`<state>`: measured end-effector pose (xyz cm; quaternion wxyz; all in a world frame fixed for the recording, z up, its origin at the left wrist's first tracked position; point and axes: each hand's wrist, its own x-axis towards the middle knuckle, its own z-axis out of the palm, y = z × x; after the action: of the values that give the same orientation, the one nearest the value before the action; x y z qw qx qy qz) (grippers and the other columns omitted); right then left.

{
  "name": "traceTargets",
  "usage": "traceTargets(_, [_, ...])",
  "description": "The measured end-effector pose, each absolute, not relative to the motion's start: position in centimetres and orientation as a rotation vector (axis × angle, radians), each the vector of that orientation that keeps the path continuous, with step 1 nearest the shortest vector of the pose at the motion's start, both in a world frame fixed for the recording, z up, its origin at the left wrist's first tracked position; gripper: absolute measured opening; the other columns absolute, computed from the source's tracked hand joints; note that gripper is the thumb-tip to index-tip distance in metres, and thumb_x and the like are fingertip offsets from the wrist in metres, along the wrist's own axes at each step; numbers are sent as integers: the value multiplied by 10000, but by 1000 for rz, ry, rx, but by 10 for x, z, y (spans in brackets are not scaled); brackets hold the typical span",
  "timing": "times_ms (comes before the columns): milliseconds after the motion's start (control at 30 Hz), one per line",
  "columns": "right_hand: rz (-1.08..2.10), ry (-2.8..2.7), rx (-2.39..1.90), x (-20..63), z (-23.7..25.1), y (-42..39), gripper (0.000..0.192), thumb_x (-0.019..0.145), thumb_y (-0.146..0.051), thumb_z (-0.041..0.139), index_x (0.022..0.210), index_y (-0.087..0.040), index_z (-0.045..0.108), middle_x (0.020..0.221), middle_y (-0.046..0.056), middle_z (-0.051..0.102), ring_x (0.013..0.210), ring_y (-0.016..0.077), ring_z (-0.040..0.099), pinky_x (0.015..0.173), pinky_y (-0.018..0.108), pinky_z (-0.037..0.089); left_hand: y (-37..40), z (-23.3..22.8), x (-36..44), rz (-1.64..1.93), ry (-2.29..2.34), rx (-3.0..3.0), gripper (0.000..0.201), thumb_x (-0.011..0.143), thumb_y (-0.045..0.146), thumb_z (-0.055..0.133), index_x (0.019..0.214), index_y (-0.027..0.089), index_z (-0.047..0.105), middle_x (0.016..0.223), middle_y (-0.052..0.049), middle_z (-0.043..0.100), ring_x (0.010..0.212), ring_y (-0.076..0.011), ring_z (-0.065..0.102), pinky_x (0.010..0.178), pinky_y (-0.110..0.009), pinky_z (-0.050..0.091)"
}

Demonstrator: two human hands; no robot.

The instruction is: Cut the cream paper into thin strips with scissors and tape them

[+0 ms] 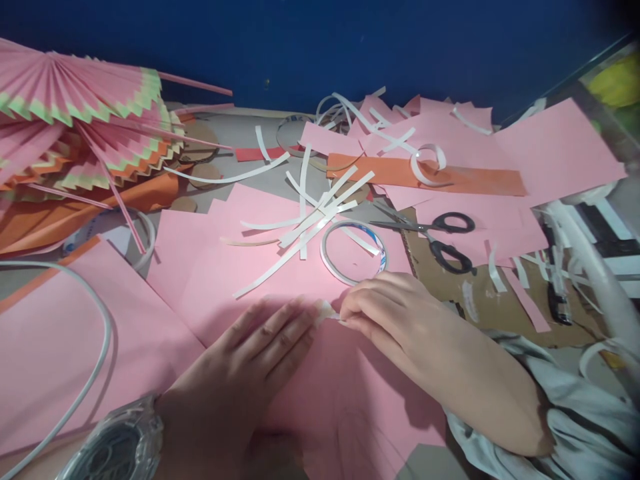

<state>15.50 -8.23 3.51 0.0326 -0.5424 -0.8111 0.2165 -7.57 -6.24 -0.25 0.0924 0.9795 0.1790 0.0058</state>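
Observation:
My left hand (267,353) lies flat on a pink paper sheet (320,413), fingers stretched out together. At its fingertips a short white tape strip (329,315) runs across the sheet. The strip's other end goes into my right hand (390,317), whose thumb and fingers are pinched on it. A nearly used-up tape roll (326,263) with a blue-printed core rests on the paper just beyond my right hand. Several loose white strips (300,233) are heaped to the left of the roll. Black-handled scissors (425,229) lie with blades slightly apart, right of the roll.
Folded pink and green paper fans (100,100) stand at the left back. A white cable (107,327) loops over pink paper there. At the right are more pink sheets (560,153), an orange strip (470,179), cardboard (435,293) and a cutter knife (557,300). A blue wall (300,53) closes the back.

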Motion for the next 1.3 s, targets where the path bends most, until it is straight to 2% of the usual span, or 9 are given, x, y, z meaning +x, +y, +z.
traceTargets(233, [556, -2534, -1610, 154, 36, -82, 154, 906, -118, 439, 900, -170, 583, 879, 43, 586, 865, 242, 505, 830, 435, 391, -63, -6, -76, 47, 533, 2877, 817, 796, 677, 355, 1379, 104, 362, 1482, -87, 255, 1343, -236, 255, 1119, -371, -4])
traceTargets(333, [626, -2495, -1631, 152, 33, -79, 122, 917, -154, 452, 896, -169, 571, 899, 47, 571, 910, 235, 482, 856, 415, 375, -63, -7, -76, 84, 562, 2857, 819, 778, 696, 358, 1364, 124, 395, 1482, -71, 259, 1348, -232, 241, 1121, -386, 6])
traceTargets(600, [699, -2365, -1677, 151, 23, -79, 139, 865, -40, 500, 859, -174, 539, 905, 26, 541, 898, 200, 458, 829, 347, 369, -59, 1, -71, 94, 559, 2845, 910, 737, 764, 313, 1358, 105, 404, 1471, -90, 286, 1335, -273, 267, 1117, -427, 63])
traceTargets(800, [683, -2396, -1711, 152, 21, -77, 138, 833, -43, 548, 817, -178, 525, 887, 16, 538, 886, 198, 464, 816, 344, 371, -60, -6, -66, 65, 587, 2824, 859, 759, 737, 327, 1399, 164, 334, 1475, -28, 284, 1369, -264, 189, 1119, -423, 28])
traceTargets(967, [667, -2414, -1724, 152, 20, -75, 161, 838, -52, 530, 755, -183, 489, 854, 8, 537, 850, 190, 473, 805, 347, 366, -59, -9, -67, 53, 552, 2823, 874, 782, 711, 313, 1428, 125, 248, 1492, -71, 229, 1373, -256, 184, 1119, -422, 5])
traceTargets(1300, [656, -2418, -1705, 152, 21, -73, 208, 835, -15, 496, 722, -182, 443, 825, 11, 533, 816, 186, 474, 764, 333, 371, -61, -6, -66, 46, 597, 2827, 831, 789, 700, 323, 1387, 124, 349, 1483, -76, 257, 1372, -243, 191, 1117, -424, 23])
